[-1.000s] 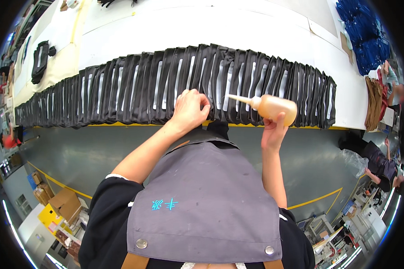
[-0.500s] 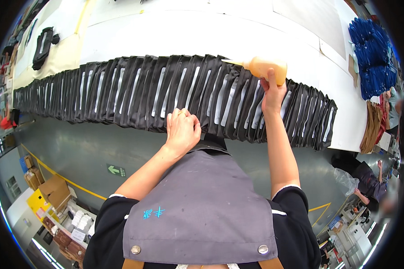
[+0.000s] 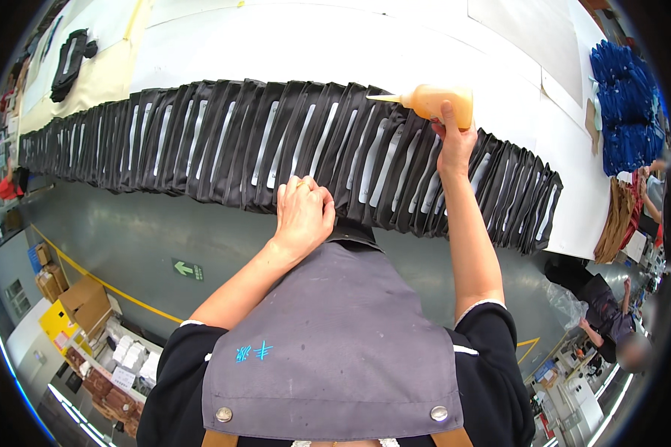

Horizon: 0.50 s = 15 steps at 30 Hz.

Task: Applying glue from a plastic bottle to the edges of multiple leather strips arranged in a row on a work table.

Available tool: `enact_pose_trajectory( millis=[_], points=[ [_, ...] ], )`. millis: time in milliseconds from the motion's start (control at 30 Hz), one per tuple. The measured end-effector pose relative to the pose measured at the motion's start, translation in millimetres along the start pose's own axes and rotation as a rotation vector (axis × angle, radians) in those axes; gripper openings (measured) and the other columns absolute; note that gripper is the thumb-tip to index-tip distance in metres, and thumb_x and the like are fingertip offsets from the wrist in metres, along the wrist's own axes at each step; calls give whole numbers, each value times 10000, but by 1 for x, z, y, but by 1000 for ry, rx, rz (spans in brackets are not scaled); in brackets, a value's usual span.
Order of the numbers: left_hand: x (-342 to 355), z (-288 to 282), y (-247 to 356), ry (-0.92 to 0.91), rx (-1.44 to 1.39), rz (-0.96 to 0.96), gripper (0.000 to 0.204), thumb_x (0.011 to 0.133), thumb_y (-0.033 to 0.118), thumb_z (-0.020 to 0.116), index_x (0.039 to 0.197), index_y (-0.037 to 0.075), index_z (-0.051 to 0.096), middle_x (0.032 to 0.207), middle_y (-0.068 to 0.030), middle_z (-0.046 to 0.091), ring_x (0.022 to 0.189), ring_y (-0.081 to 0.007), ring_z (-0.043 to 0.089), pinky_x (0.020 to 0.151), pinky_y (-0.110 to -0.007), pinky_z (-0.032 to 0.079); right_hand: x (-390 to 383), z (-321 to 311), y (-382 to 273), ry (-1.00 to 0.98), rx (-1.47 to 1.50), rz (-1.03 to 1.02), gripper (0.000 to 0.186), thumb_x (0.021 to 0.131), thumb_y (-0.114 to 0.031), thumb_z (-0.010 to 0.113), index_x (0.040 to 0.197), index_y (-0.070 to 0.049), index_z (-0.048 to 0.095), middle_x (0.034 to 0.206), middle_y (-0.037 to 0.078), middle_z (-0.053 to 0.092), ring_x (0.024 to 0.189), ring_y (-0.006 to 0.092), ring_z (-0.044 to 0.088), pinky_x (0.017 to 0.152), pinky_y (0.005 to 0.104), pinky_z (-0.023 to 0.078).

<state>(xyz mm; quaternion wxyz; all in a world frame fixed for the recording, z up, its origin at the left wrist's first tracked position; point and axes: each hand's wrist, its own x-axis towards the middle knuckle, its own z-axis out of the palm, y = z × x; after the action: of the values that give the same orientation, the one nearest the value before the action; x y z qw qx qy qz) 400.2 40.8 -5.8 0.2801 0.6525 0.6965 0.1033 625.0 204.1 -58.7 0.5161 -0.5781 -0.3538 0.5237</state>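
Note:
A long row of overlapping black fabric pieces with pale strips on them runs along the near edge of the white table. My right hand grips a squeeze bottle of yellowish-orange content above the row. The bottle lies nearly level, its thin nozzle pointing left over the far edge of the pieces; whether the tip touches fabric I cannot tell. At the row's near edge, my left hand rests closed against the black pieces, fingers bunched together. Its fingertips are hidden, so what they pinch does not show.
White table surface extends beyond the row. A folded black item lies far left. Stacked blue fabric and brown pieces are at right. Another person works at lower right. Cardboard boxes stand lower left.
The view has shifted slightly, so the row appears a little higher. Both hands keep nearly the same pose, and the bottle's nozzle stays over about the same part of the row.

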Motion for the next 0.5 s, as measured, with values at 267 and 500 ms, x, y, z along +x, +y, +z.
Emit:
enact_pose_trajectory(
  millis=[267, 500],
  points=[
    [1, 0, -1, -33, -3, -11, 59, 747, 123, 647, 731, 70, 666, 812, -81, 551, 870, -259, 502, 773, -387, 370, -17, -3, -1, -16, -32, 19, 368, 805, -371, 732, 984, -74, 610, 846, -1, 625, 747, 80, 597, 632, 204, 479],
    [1, 1, -3, -22, -9, -1, 62, 747, 117, 639, 730, 65, 670, 811, -84, 556, 876, -255, 500, 775, -387, 363, -33, -9, 5, -88, -50, 81, 428, 807, -336, 737, 1076, -38, 588, 893, 27, 627, 749, 104, 614, 628, 213, 484]
  ],
)
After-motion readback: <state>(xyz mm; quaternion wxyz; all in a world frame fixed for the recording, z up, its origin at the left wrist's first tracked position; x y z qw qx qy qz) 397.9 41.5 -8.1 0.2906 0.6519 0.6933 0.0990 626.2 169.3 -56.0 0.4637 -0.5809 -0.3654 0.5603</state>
